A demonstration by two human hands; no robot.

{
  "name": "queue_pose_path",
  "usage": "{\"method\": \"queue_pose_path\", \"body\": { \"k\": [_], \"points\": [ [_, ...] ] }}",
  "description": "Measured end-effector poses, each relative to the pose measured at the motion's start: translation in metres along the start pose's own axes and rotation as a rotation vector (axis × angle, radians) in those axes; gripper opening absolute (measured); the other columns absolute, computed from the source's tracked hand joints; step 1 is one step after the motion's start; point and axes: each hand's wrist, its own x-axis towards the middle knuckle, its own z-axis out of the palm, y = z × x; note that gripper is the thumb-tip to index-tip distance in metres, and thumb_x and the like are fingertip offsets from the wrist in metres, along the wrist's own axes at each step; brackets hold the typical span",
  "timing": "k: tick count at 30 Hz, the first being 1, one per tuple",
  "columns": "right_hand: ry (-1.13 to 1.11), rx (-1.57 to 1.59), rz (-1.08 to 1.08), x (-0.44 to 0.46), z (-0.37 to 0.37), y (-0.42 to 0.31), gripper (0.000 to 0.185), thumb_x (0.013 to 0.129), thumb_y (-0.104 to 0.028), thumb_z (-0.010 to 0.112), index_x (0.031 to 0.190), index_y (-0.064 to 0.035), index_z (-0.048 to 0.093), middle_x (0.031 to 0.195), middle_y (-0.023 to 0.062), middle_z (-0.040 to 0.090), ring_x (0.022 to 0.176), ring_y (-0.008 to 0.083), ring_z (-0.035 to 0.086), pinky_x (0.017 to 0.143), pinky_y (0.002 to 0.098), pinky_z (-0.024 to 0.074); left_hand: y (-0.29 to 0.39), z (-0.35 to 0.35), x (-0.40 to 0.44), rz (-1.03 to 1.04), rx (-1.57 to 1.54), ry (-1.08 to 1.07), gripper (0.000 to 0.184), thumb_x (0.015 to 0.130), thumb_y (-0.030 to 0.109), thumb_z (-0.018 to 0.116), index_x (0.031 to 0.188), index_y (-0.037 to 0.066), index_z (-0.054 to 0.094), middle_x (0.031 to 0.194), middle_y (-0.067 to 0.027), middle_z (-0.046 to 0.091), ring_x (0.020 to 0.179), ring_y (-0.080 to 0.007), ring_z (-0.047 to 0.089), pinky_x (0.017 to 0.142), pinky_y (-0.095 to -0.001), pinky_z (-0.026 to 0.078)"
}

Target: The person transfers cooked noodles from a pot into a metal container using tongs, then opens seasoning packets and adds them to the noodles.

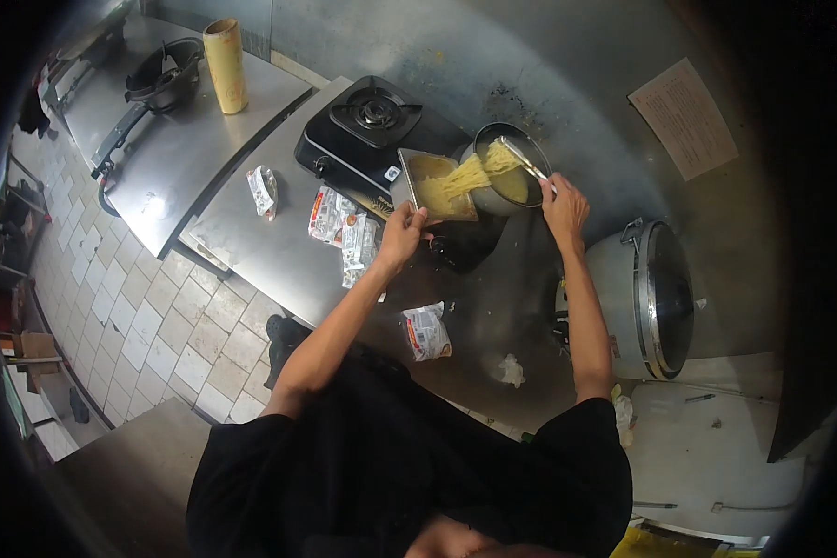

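Note:
My left hand (403, 234) grips the near edge of a square metal container (425, 155), which is tilted beside a round pot (542, 153). In my right hand (565, 206) are metal tongs (521, 155), their tips in the pot. Yellow noodles (470, 177) stretch between the pot and the container, and a strand bundle hangs at the tongs' tips. Pot and container stand at a black gas stove (344, 130), whose left burner (378, 110) shows.
Several printed plastic packets (330, 216) lie on the steel counter (260, 251), one packet (427, 332) nearer me. A crumpled white scrap (511, 370) is beside it. To the right stands a large lidded steel pot (634, 299). Farther left are a bamboo-like cylinder (225, 67) and a black pan (166, 79).

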Motion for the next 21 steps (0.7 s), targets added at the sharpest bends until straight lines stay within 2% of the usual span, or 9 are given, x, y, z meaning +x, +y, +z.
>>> {"method": "queue_pose_path", "body": {
  "k": [12,21],
  "points": [
    [0.047,-0.013,0.011,0.006,-0.017,0.001,0.026,0.094,-0.034,0.059,0.087,-0.009,0.059,0.08,0.0127,0.066,0.074,0.0389,0.062,0.061,0.0483,0.046,0.0,0.001,-0.001,-0.017,-0.039,-0.007,0.018,0.103,0.015,0.049,0.091,0.001,0.048,0.101,-0.015,0.064,0.098,-0.0234,0.069,0.066,-0.0285,0.057],
    [0.127,0.063,-0.025,0.024,-0.073,-0.036,0.026,0.093,-0.033,0.061,0.084,-0.0085,0.061,0.08,0.0131,0.066,0.072,0.0383,0.062,0.061,0.0459,0.0455,-0.002,0.0,0.001,-0.016,-0.041,-0.013,0.018,0.102,0.015,0.05,0.092,0.0,0.048,0.102,-0.0148,0.064,0.098,-0.0229,0.068,0.065,-0.0279,0.057]
  ]
}}
